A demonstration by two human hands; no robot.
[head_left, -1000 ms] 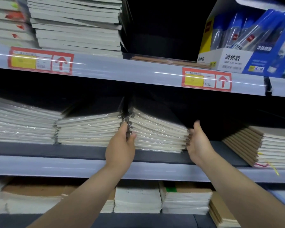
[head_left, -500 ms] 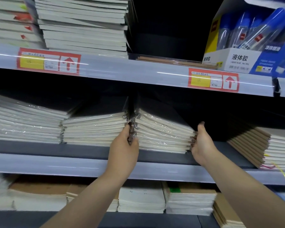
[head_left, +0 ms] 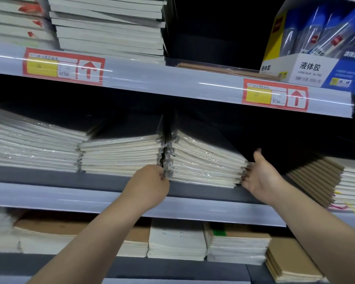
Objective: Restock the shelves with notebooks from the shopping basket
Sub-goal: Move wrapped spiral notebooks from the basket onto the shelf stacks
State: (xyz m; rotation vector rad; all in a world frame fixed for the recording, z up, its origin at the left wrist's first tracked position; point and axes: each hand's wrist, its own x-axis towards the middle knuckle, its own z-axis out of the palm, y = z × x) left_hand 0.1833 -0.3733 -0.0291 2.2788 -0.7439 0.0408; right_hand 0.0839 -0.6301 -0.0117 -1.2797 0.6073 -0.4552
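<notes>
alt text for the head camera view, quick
Two bare hands hold a stack of plastic-wrapped notebooks on the middle shelf: the left hand grips its lower left corner, the right hand presses flat against its right side. More notebook stacks sit beside it.

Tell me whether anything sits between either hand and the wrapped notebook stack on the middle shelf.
Nothing visible does. The left hand grips the left front corner of the notebook stack, and the right hand touches its right edge with straight fingers.

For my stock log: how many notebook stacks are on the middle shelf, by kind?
Wrapped white stacks: 3
Brown stacks: 1
Total: 4
</notes>
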